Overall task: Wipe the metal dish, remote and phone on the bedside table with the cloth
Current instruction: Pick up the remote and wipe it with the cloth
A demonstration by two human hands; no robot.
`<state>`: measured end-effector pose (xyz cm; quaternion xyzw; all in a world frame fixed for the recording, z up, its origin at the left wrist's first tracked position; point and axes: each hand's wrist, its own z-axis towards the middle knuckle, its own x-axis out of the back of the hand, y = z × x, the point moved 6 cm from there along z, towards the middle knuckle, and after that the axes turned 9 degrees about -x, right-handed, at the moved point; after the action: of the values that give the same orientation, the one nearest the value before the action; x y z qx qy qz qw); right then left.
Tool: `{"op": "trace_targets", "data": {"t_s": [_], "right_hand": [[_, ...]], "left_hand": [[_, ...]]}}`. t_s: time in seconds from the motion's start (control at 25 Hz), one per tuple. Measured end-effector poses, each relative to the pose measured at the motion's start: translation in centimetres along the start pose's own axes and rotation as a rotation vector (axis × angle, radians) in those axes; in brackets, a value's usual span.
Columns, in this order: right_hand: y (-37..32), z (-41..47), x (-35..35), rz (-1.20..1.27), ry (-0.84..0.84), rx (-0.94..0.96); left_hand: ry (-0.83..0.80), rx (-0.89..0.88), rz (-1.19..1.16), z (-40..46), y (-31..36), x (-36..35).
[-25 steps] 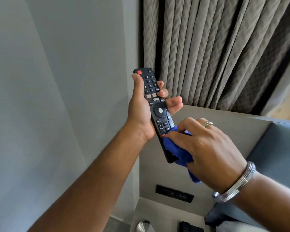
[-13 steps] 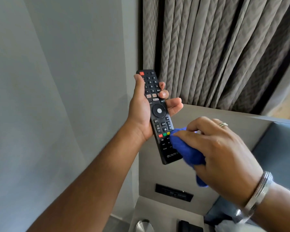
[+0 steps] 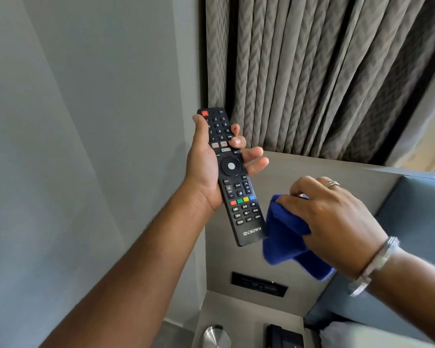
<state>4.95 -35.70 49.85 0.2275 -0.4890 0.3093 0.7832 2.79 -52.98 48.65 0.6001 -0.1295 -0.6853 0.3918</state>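
Clearly "CROWN" on remote, left hand gripping.

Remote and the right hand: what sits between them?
Only the blue cloth, bunched in the right hand, beside the remote; head view.

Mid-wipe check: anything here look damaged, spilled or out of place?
Nothing stands out. The left hand holds the remote upright, buttons intact, and the right hand bunches the blue cloth beside its lower end. The metal dish sits on the bedside table, cut off by the frame edge.
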Motion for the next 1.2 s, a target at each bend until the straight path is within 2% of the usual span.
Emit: {"op": "trace_targets", "data": {"t_s": [0.16, 0.28, 0.36, 0.48, 0.56, 0.76, 0.92, 1.0, 1.08, 1.2], "right_hand": [[-2.1, -1.4, 1.6, 0.186, 0.178, 0.059], [-4.9, -2.0, 0.8, 0.199, 0.121, 0.152], [-4.4, -1.8, 0.0, 0.161, 0.069, 0.159], [-0.9, -1.2, -1.1, 0.062, -0.025, -0.009], [0.6, -1.6, -1.2, 0.054, -0.027, -0.084], [-3.2, -3.3, 1.1, 0.223, 0.181, 0.078], [-3.9, -2.8, 0.0, 0.141, 0.08, 0.163], [-1.0, -1.7, -1.4, 0.03, -0.041, 0.048], [2.6, -0.9, -1.7, 0.078, -0.106, -0.109], [5.4, 0.6, 0.7, 0.268, 0.007, -0.186]], "left_hand": [[0.007, -0.024, 0.082, 0.3, 0.1, -0.1], [-0.009, -0.029, 0.108, 0.3, -0.4, -0.7], [-0.028, -0.046, 0.114, 0.2, -0.3, -0.8], [-0.005, -0.037, 0.065, 0.2, 0.1, -0.2], [0.0, -0.035, 0.062, 0.2, 0.4, 0.0], [0.02, -0.046, 0.084, 0.6, 0.4, -0.2], [-0.042, -0.041, 0.082, 0.4, 0.6, -1.0], [-0.09, -0.003, 0.041, 0.2, 0.9, -1.0], [-0.154, 0.035, 0.053, -0.3, 1.0, -0.7], [-0.218, 0.044, 0.098, -0.9, 0.6, -0.1]]}}
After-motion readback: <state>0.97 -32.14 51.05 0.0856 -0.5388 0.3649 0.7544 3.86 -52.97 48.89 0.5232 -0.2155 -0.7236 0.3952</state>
